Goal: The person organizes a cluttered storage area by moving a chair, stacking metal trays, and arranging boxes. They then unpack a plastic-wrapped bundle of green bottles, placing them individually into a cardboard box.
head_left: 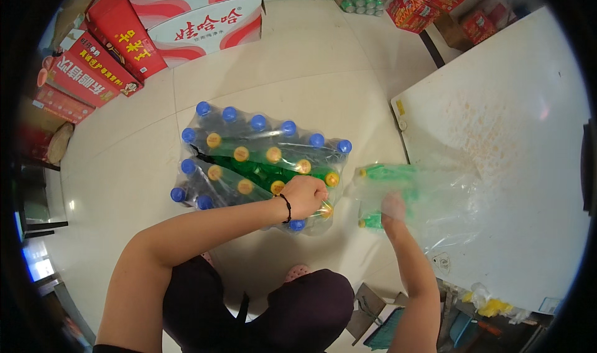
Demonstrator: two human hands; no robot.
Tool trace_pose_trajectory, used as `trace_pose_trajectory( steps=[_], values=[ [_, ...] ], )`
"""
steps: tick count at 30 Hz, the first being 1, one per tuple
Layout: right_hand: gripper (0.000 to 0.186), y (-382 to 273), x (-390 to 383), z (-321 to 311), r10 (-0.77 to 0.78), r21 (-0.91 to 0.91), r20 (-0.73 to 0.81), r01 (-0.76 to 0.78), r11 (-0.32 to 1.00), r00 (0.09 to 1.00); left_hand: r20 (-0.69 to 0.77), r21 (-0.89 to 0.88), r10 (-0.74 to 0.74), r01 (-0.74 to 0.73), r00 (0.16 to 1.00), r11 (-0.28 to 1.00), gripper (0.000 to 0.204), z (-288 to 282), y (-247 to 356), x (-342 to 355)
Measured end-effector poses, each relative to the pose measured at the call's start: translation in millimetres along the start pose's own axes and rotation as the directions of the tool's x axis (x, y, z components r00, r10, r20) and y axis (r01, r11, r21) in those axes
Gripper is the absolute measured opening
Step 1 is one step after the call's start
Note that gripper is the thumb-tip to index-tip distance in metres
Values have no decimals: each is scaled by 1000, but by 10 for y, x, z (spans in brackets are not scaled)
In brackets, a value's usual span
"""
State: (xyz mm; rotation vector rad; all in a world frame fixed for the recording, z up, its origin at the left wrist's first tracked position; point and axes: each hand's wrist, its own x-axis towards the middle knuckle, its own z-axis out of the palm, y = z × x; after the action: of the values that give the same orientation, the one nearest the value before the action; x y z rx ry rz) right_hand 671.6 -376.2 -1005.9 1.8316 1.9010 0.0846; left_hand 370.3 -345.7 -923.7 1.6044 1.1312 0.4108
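A pack of bottles in clear plastic film (233, 129) lies on the floor before me. Blue-capped bottles (258, 123) stand around its edges; green bottles with yellow caps (273, 155) fill its middle, where the film gapes in a long tear. My left hand (305, 196), a black band at its wrist, is closed over the pack's right part; its fingers curl downward, hiding what they grip. To the right, my right hand (393, 209) is seen blurred through a clear plastic bag (441, 210), between two green bottles (388, 172) with yellow caps. Its fingers cannot be made out.
A white chest-like surface (516, 129) rises at the right, behind the bag. Red and white cartons (205, 27) stand at the back left. More red packs (423, 5) and cans (364, 2) are at the back right. My knees and pink shoes (297, 272) are below.
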Motion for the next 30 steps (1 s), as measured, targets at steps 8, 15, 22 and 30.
trace_pose_trajectory(
  steps=[8, 15, 22, 30],
  values=[
    [21, 53, -805, -747, -107, 220, -42, 113, 969, 993, 15, -50, -28, 29, 999, 998, 16, 12, -59, 21],
    [28, 27, -1310, -2210, 44, 582, -238, 106, 806, 970, 195, 493, -31, -71, 980, 867, 28, -72, 166, -245],
    [22, 0, -1638, -3178, 266, 814, -294, 94, 573, 918, -54, 815, 242, -98, 969, 572, 41, 236, 212, -634],
    [20, -484, -1084, -3314, -78, 732, -333, 310, 606, 940, 25, 767, 289, -204, 957, 609, 34, 237, 195, -698]
  ],
)
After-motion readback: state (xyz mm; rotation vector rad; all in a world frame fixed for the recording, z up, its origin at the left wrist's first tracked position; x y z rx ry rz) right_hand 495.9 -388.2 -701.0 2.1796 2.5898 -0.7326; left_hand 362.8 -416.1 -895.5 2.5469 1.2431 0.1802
